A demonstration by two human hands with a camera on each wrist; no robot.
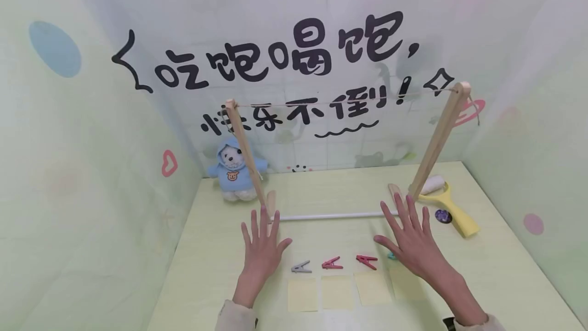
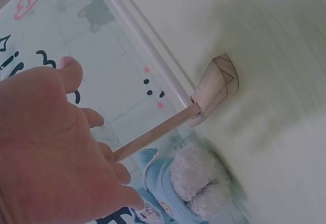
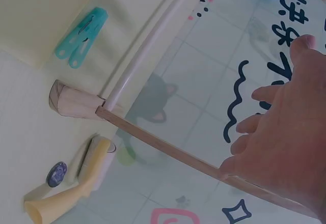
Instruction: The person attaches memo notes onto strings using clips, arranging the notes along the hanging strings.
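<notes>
My left hand (image 1: 261, 252), fingers spread and straight, is nearest the left foot of a wooden frame (image 1: 434, 142); it holds nothing. With its fingers also spread, my right hand (image 1: 420, 249) is by the frame's right post and is empty too. A string (image 1: 298, 104) runs between the post tops, and a white rod (image 1: 331, 216) joins the feet. Between and below the hands lie a grey clothespin (image 1: 301, 267), a pink clothespin (image 1: 332, 263) and a red clothespin (image 1: 367, 261). The right hand mostly hides a teal clothespin (image 3: 81, 38) in the head view.
Several yellow paper squares (image 1: 302, 294) lie in a row nearer me. A plush toy in a blue hoodie (image 1: 235, 175) sits behind the left post. On the right are a yellow-handled lint roller (image 1: 452, 208) and a dark purple disc (image 1: 443, 216). Printed walls enclose the table.
</notes>
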